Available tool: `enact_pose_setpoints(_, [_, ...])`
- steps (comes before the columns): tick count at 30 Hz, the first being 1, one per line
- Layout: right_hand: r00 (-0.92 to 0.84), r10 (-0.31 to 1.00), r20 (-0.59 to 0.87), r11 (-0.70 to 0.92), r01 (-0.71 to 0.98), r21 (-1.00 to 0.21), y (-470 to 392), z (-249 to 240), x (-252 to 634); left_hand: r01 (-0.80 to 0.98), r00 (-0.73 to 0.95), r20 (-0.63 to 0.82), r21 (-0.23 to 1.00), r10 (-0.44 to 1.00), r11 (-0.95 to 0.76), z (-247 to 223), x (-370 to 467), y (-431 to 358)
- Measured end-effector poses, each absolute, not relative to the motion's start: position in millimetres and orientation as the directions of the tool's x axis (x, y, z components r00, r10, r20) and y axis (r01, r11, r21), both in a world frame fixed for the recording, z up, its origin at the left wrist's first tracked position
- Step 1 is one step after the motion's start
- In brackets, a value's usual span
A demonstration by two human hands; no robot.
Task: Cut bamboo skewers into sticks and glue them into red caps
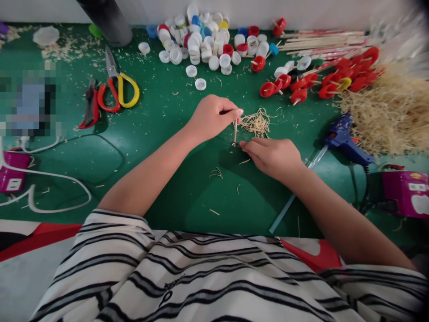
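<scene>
Head: L hand pinches 1 stick, R hand nr it

No word can be made out. Nearer the body than the left hand's pinch on a thin stick, the striped shirt carries small dark lettering, too blurred to read, with an O-shaped mark just below it.

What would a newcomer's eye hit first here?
Probably the heap of bottle caps, mostly white, at the back centre. Next, the skewered red caps, back right. Then the left hand, mid-scene, pinching a thin stick.
</scene>
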State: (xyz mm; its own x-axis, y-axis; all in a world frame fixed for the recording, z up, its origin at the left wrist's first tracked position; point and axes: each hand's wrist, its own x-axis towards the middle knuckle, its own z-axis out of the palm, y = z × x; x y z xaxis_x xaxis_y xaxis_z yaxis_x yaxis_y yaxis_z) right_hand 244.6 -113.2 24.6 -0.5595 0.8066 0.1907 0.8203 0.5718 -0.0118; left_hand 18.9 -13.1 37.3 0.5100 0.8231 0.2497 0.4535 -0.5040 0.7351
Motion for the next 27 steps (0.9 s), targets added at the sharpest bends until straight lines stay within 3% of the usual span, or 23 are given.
enact_pose_setpoints(6, [-0.595,0.782,0.188,0.600,0.799,0.033,-116.9,28.7,247.6,0.474,0.503,0.290,0.694,0.814,-0.541,40.9,20.8,-16.0])
enact_pose_setpoints(12, [-0.512,0.788,0.341,0.518,0.852,0.082,-104.6,32.6,234.5,0.478,0.471,0.315,0.694,0.824,-0.539,37.5,24.3,-17.0])
enact_pose_setpoints(20, [-0.538,0.801,0.261,0.556,0.831,0.008,-112.5,26.4,244.0,0.487,0.474,0.312,0.687,0.824,-0.540,31.4,23.4,-15.4])
enact_pose_setpoints(24, [-0.620,0.744,0.251,0.631,0.774,0.041,-121.5,23.6,250.0,0.491,0.464,0.312,0.688,0.829,-0.534,33.3,23.3,-16.7])
enact_pose_setpoints(27, [-0.583,0.759,0.291,0.598,0.800,0.046,-117.6,25.7,246.5,0.501,0.464,0.299,0.688,0.834,-0.525,36.9,25.6,-19.1])
